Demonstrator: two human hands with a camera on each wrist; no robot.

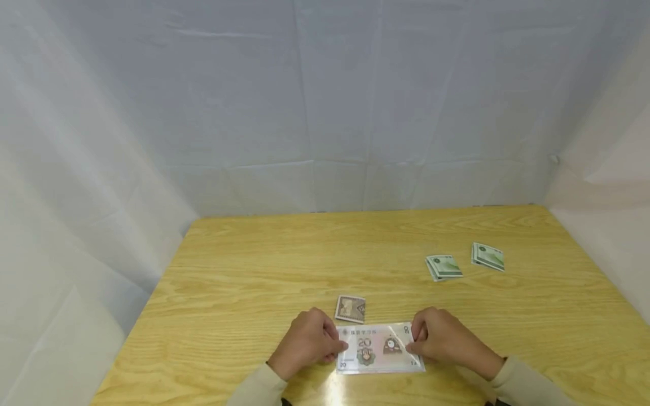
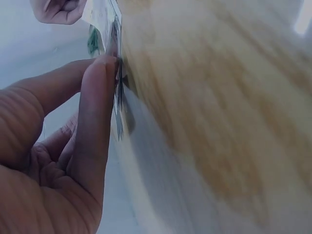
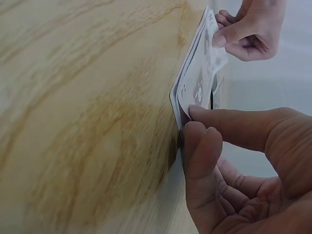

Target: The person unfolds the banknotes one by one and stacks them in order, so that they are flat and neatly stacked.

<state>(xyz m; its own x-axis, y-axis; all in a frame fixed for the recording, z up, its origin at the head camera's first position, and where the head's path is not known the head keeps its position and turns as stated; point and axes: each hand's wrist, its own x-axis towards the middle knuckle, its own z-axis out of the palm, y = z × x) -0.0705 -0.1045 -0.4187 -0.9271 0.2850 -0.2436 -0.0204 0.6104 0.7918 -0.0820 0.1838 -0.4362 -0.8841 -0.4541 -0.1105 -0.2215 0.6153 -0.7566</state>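
Observation:
A pale banknote (image 1: 378, 352) marked 20 lies lengthwise between my two hands, close above or on the table. My left hand (image 1: 312, 342) pinches its left end between thumb and fingers. At the opposite end my right hand (image 1: 447, 341) pinches the note the same way. In the right wrist view the banknote (image 3: 197, 83) shows more than one layer along its edge. Just beyond the note, near the left hand, lies a folded brown banknote (image 1: 350, 309). The left wrist view catches the note mostly edge-on.
Two folded green banknotes (image 1: 444, 267) (image 1: 488, 256) lie farther back on the right of the wood-grain table (image 1: 244, 270). White sheeting (image 1: 335, 113) hangs behind the table and along both sides.

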